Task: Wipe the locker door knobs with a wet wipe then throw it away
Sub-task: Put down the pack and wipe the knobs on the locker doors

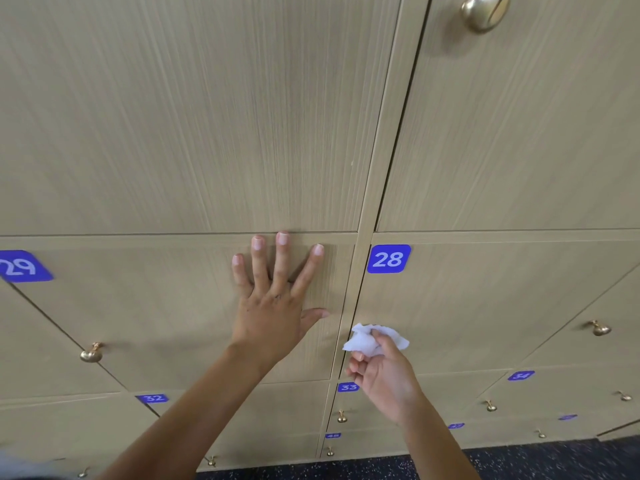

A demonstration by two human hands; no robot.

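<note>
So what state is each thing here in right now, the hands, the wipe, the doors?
Left hand: open, fingers spread flat against a locker door.
Right hand: pinching the wipe, away from any knob.
Wipe: crumpled, held in front of the lockers.
Locker doors: all look closed.
Knob below label 29: untouched at this moment.
Knob at top right: untouched too.

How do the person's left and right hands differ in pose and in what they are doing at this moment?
The left hand lies flat with fingers spread on a locker door; the right hand has its fingers curled, pinching a crumpled white wipe. The left hand holds nothing; the right hand holds the wipe just off the door marked 28. Neither hand is on a knob.
</note>
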